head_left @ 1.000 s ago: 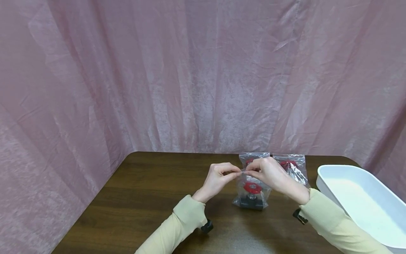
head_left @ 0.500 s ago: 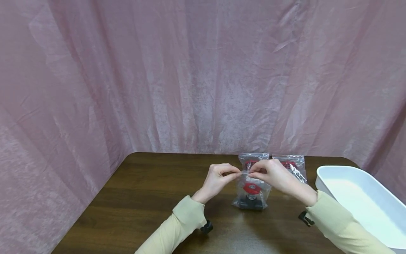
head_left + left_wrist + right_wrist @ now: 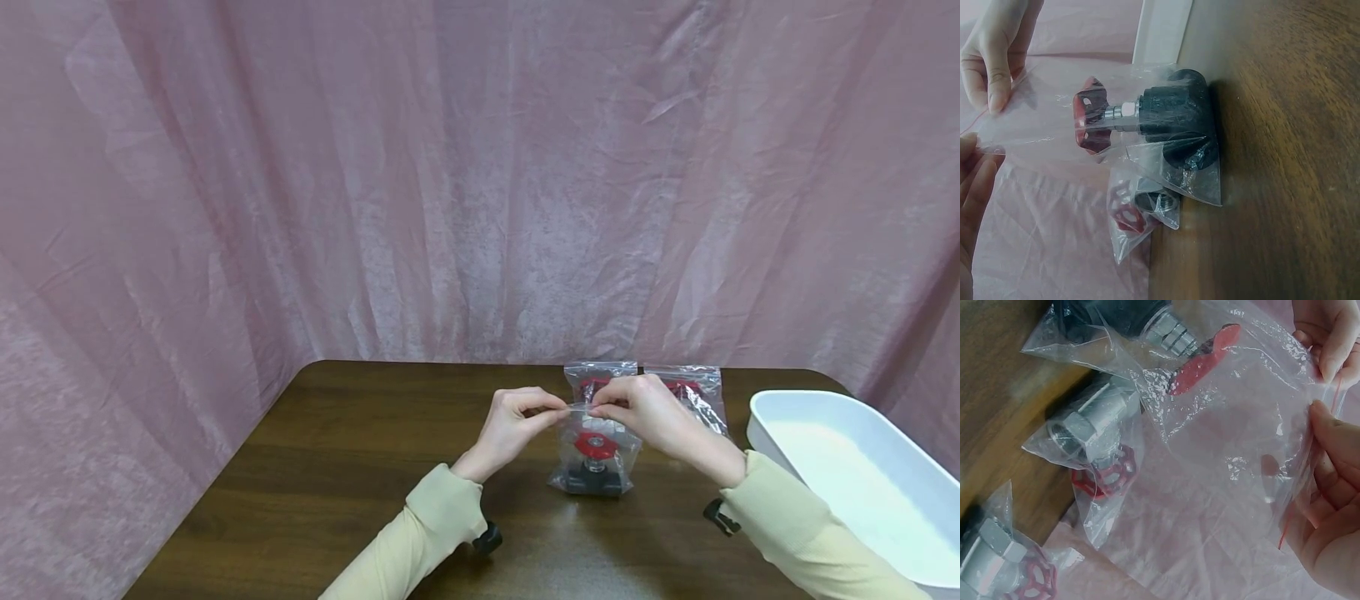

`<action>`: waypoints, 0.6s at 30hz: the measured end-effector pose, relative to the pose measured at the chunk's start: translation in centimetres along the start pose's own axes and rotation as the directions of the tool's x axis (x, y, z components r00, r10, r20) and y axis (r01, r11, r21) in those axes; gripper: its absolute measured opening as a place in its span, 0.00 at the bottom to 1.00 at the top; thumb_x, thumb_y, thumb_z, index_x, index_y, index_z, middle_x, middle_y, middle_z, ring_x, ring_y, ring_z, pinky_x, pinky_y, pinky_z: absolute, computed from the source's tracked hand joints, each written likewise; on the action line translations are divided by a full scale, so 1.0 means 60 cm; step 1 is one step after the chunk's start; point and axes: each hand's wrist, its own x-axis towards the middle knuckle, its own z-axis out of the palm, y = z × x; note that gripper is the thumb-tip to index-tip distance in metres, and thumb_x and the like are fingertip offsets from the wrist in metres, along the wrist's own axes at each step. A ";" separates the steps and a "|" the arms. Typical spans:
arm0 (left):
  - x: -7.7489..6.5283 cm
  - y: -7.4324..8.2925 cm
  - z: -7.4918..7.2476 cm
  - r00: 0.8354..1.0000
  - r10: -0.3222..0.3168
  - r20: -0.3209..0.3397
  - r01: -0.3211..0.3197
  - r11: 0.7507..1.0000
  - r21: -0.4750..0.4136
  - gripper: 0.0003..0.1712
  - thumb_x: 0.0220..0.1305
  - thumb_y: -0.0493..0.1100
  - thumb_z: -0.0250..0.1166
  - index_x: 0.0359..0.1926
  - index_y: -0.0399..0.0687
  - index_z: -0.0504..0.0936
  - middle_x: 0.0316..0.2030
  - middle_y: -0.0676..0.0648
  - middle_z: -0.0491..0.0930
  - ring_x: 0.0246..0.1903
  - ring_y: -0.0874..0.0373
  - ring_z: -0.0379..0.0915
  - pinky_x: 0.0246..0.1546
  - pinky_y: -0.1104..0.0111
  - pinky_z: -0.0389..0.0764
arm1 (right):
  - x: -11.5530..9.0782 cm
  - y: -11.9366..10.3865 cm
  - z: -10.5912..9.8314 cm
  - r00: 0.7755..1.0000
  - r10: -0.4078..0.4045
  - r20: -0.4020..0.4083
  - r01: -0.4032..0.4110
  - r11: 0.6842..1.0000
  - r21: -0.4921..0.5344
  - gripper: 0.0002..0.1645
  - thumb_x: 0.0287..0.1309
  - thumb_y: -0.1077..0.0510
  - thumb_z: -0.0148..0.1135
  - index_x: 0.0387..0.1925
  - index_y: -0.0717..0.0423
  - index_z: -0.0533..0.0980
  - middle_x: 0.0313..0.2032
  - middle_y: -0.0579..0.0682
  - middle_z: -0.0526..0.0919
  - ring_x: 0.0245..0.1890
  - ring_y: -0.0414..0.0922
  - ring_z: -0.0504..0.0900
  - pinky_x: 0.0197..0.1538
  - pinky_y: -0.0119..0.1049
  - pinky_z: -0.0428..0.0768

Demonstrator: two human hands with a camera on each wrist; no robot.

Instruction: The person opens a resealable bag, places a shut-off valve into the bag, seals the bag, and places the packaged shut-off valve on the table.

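A clear zip bag [image 3: 628, 442] stands on the table, pulled upright by its top edge. Inside sits a valve with a red handwheel [image 3: 597, 445] and a dark body [image 3: 1179, 119] resting at the bottom. My left hand [image 3: 517, 427] pinches the left part of the bag's mouth between thumb and fingers. To the right, my right hand [image 3: 647, 414] pinches the same edge, a short gap away. A red seal line [image 3: 1337, 395] shows along the mouth in the right wrist view, partly hidden by the fingers.
Behind stand two more clear bags, one with a silvery valve [image 3: 1094, 428], the other with a similar valve [image 3: 991, 556]; both have red handwheels. A white tub [image 3: 855, 483] is at the right of the brown table [image 3: 360, 467]. A pink curtain [image 3: 480, 183] hangs behind.
My right hand has shifted slightly right along the bag's mouth, away from the left hand, widening the gap between them. The left hand and the bagged valve have stayed nearly in place.
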 end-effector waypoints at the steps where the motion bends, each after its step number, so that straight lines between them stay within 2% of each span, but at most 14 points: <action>1: 0.000 0.000 0.000 1.000 0.002 0.000 -0.002 1.000 0.003 0.04 0.51 0.26 0.64 0.29 0.33 0.83 0.25 0.45 0.80 0.21 0.54 0.74 0.19 0.68 0.75 | 0.000 0.000 0.001 1.000 -0.010 -0.008 0.010 1.000 -0.004 0.09 0.40 0.69 0.70 0.22 0.54 0.80 0.22 0.38 0.78 0.21 0.32 0.72 0.24 0.29 0.73; 7: -0.001 0.002 -0.001 1.000 0.011 0.002 -0.011 1.000 0.028 0.03 0.51 0.27 0.64 0.30 0.34 0.83 0.26 0.44 0.80 0.22 0.57 0.73 0.20 0.71 0.74 | 0.000 0.001 0.009 0.993 -0.098 -0.073 0.093 0.994 -0.066 0.10 0.34 0.71 0.71 0.20 0.57 0.80 0.20 0.41 0.78 0.20 0.33 0.73 0.22 0.26 0.72; 11: -0.001 0.003 -0.001 1.000 0.001 0.001 -0.001 1.000 0.016 0.03 0.51 0.27 0.64 0.30 0.33 0.83 0.25 0.44 0.80 0.22 0.56 0.74 0.21 0.74 0.74 | 0.000 0.002 0.013 0.987 -0.121 -0.102 0.113 0.990 -0.085 0.10 0.32 0.71 0.72 0.20 0.57 0.80 0.20 0.42 0.78 0.20 0.33 0.73 0.23 0.25 0.71; 15: -0.002 0.002 -0.001 1.000 -0.015 -0.005 0.015 1.000 -0.010 0.04 0.51 0.26 0.64 0.30 0.33 0.82 0.25 0.44 0.79 0.21 0.53 0.74 0.21 0.72 0.75 | -0.001 0.004 0.010 0.993 -0.073 -0.090 0.071 0.997 -0.025 0.10 0.35 0.71 0.71 0.21 0.57 0.80 0.21 0.42 0.79 0.21 0.33 0.75 0.24 0.26 0.73; 18: -0.004 0.000 0.000 1.000 -0.017 -0.009 0.017 1.000 -0.013 0.04 0.51 0.26 0.64 0.30 0.33 0.82 0.25 0.44 0.79 0.21 0.52 0.74 0.20 0.69 0.76 | -0.003 0.004 0.006 0.999 -0.001 -0.047 0.001 1.000 0.003 0.08 0.38 0.68 0.71 0.23 0.55 0.81 0.23 0.39 0.80 0.22 0.33 0.74 0.25 0.28 0.74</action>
